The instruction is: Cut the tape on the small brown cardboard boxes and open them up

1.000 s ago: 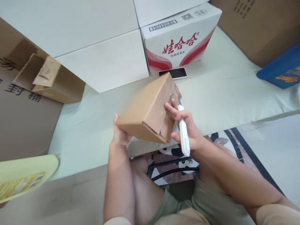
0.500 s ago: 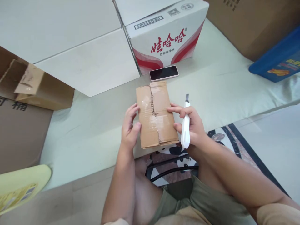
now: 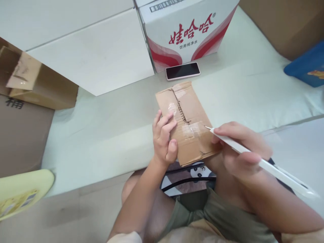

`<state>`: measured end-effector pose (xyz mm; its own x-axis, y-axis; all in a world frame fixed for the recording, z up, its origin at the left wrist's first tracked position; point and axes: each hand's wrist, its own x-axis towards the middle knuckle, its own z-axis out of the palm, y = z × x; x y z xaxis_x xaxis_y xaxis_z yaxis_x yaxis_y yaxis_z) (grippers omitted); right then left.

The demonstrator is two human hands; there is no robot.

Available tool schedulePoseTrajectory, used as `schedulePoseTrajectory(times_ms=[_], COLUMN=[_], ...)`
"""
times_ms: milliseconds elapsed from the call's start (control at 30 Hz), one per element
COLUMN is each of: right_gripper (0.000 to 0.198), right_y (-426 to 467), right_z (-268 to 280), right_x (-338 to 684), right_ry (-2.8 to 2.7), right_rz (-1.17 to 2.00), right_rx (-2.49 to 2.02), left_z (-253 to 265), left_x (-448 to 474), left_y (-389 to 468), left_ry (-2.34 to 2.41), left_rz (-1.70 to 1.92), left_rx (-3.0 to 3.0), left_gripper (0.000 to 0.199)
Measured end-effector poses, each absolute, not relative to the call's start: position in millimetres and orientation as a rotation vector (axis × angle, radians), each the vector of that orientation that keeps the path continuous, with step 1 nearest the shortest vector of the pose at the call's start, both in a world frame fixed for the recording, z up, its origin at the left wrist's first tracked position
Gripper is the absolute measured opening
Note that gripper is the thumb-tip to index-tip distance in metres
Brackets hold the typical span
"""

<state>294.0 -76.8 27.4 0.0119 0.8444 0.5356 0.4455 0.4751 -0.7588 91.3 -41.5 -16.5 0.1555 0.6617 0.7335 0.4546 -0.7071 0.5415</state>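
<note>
A small brown cardboard box [image 3: 196, 101] lies tilted at the near edge of the covered surface, with clear tape and a ragged torn seam across its top. My left hand [image 3: 165, 136] rests on the box's left side, fingers on its top face and thumb at the edge, steadying it. In my right hand [image 3: 240, 148] is a white utility knife [image 3: 268, 167], gripped between thumb and fingers. The blade tip points left and sits at the taped top near the box's right side; whether it cuts in I cannot tell.
A phone [image 3: 183, 71] lies behind the box, before a white and red carton [image 3: 189, 42]. White boxes [image 3: 96, 57] stand back left, brown cartons [image 3: 27, 135] at far left. A yellow container [image 3: 25, 192] is at lower left, a blue one [image 3: 306, 65] at right.
My right hand has left the box's side and turned the knife so its blade points at the tape. My left fingers have moved onto the top. The box has rotated slightly.
</note>
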Motion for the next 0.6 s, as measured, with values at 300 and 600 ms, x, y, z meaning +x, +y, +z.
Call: schedulePoseTrajectory(times_ms=[300, 600], right_gripper=[0.017, 0.018], right_y=[-75.4, -67.2], right_z=[44.1, 45.9], right_x=[282.6, 281.5], right_ry=[-1.726, -1.854], right_rz=[0.24, 0.191], right_rx=[-1.206, -1.129], left_z=[-18.2, -19.9], left_x=[90.9, 89.9], left_y=[-39.9, -40.2], left_ry=[1.108, 1.124], left_rz=[1.594, 1.58], left_rx=[2.226, 2.228], left_gripper=[0.037, 0.037])
